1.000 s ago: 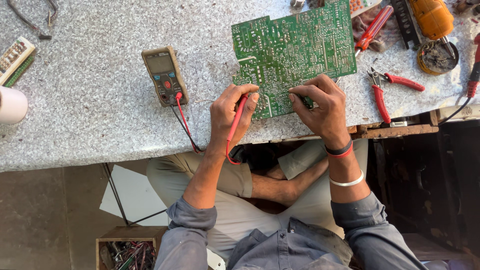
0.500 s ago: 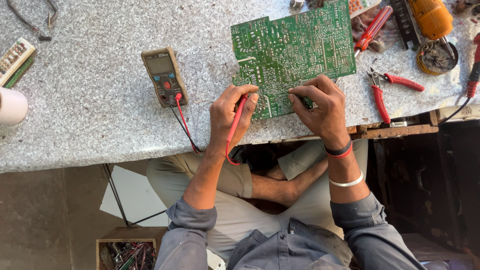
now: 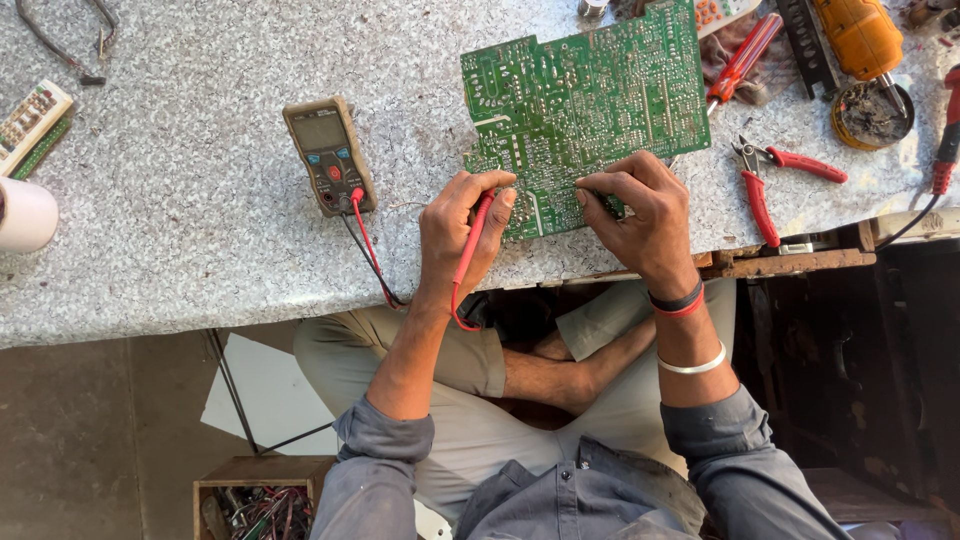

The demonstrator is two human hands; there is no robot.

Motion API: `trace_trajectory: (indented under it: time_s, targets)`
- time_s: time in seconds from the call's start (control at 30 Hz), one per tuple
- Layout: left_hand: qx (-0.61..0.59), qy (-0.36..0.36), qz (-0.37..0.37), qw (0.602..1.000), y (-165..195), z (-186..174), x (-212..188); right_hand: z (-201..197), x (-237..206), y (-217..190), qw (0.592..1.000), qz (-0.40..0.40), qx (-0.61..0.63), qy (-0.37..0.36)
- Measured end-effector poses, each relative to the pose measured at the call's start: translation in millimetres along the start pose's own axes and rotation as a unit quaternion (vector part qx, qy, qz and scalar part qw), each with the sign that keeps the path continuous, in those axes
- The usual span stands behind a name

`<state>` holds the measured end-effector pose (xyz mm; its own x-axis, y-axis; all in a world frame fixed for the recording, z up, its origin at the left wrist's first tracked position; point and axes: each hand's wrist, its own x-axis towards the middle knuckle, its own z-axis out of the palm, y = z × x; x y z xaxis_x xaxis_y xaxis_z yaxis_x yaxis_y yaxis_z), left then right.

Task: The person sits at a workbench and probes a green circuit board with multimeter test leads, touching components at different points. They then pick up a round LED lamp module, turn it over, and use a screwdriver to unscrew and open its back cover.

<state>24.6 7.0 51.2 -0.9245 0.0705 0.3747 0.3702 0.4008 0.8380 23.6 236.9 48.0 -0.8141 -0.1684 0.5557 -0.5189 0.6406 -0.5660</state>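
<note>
The speckled grey stone-look worktop carries a green rectangular circuit board, with a brown handheld multimeter to its left, red-handled pliers just to its right, and a white cylinder far left.

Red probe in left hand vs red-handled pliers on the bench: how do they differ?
The red probe is gripped in the left hand, its tip at the green circuit board; the red-handled pliers lie untouched on the speckled table, right of the right hand. The probe is one slim stick with a lead to the multimeter; the pliers have two splayed handles, no lead. Both are red.
</note>
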Motion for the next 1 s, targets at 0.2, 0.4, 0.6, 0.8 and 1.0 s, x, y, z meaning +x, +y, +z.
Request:
trace_trajectory:
  time_s: [0.2, 0.4, 0.6, 0.8, 1.0]
  targets:
    - [-0.002, 0.006, 0.013, 1.000, 0.1, -0.2, 1.4, -1.3, 1.0, -0.8, 1.000, -0.002, -0.001, -0.001]
    - [0.002, 0.005, 0.009, 1.000, -0.5, -0.8, 0.9, -0.5, 1.8, -1.1, 1.000, -0.007, 0.003, 0.001]
    - [0.002, 0.004, 0.006, 1.000, -1.1, -0.2, 0.4, -0.4, 1.6, -0.6, 1.000, -0.004, 0.000, 0.001]
    - [-0.001, 0.006, 0.013, 1.000, -0.9, 0.2, 1.3, -0.4, 1.6, -0.2, 1.000, -0.005, -0.002, 0.004]
    - [0.002, 0.003, 0.007, 1.000, 0.1, -1.1, 1.2, -1.0, 0.6, -1.1, 1.000, -0.004, -0.002, 0.003]
